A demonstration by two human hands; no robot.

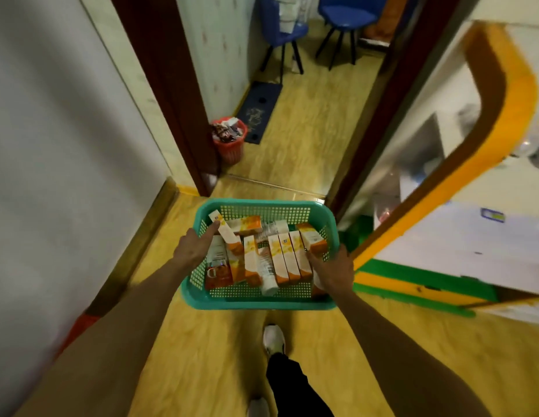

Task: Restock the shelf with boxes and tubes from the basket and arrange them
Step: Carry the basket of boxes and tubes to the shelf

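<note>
I hold the green basket (259, 299) off the floor (208, 356) in front of me, one hand at each short side. My left hand (193, 249) grips the basket's left rim, fingers (210, 231) curled over the edge and reaching inside, the tips touching a white-and-orange box (224, 231) that leans tilted against that wall. My right hand (332, 270) grips the basket's right rim, fingers curled over it and down among the contents.

Contents of the basket: several white-and-orange boxes (287, 260) standing side by side toward its right half, just beside my right fingers; one more lying flat along the far wall; a white tube (266, 273) lying near the middle, cap toward the near wall. At the near left corner lies a red-and-white box (218, 267) bearing a large letter "D"; its smaller print is too blurred to read. No brand name on the orange boxes is legible.

Beyond the basket, a doorway with a red waste bin (229, 141) at its left post, a dark mat (259, 111) and two blue chairs (342, 16) farther in. To the basket's right stands a bench (442, 236) with an orange edge. My white shoe (274, 338) is on the floor below the basket.
</note>
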